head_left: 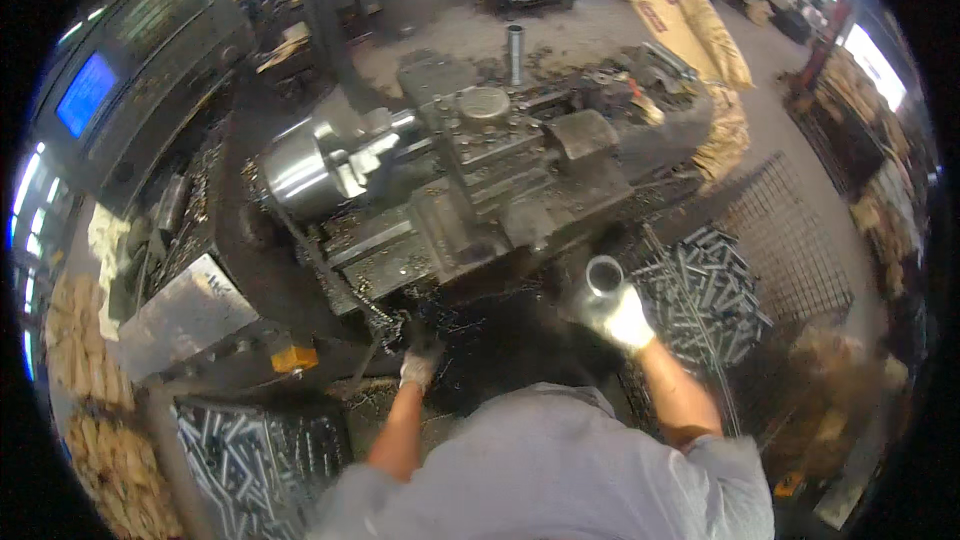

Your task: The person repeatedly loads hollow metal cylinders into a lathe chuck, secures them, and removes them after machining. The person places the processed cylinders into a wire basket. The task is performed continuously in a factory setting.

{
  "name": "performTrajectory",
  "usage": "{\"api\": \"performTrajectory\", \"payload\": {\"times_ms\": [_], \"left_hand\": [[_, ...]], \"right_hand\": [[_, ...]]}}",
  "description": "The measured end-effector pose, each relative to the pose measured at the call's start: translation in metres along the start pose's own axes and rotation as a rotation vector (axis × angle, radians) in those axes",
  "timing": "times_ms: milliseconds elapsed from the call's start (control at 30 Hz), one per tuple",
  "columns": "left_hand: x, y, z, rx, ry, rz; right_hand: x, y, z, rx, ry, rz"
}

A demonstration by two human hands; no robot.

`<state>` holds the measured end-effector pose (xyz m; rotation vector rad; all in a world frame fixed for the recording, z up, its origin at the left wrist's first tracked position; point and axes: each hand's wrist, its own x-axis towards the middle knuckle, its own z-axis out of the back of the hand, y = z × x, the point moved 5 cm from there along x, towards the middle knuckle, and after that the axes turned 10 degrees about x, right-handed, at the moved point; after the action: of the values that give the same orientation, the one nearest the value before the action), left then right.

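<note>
My right hand (pixel 622 320), in a white glove, is closed around a short metal tube (pixel 604 277) with its open end turned up. It holds the tube in front of the lathe (pixel 470 200), beside a heap of small metal tubes (pixel 705 295). My left hand (pixel 418 368), also gloved, is low at the lathe's front, close to tangled metal chips (pixel 380 318). Its fingers are dark and blurred, so their grip is hidden. The shiny round chuck (pixel 300 168) sits at the lathe's left, with a bright part at its jaws.
Another metal tube (pixel 515 55) stands upright on the lathe's back. A bin of metal pieces (pixel 255 470) is at lower left, near a yellow block (pixel 293 358). Yellow sacks (pixel 690 25) and a wire mesh (pixel 785 240) lie to the right. A blue screen (pixel 87 95) glows at far left.
</note>
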<state>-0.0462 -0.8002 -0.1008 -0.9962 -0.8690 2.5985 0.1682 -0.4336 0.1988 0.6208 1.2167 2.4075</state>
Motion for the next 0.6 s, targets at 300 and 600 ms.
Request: {"api": "performTrajectory", "payload": {"times_ms": [300, 600], "left_hand": [[-0.148, 0.122, 0.104, 0.103, -1.416, 0.643], [-0.157, 0.075, 0.187, 0.107, -1.12, 0.681]], "right_hand": [[0.205, -0.027, -0.048, 0.051, 0.321, -0.097], [0.331, 0.018, 0.058, 0.174, 0.653, 0.383]]}}
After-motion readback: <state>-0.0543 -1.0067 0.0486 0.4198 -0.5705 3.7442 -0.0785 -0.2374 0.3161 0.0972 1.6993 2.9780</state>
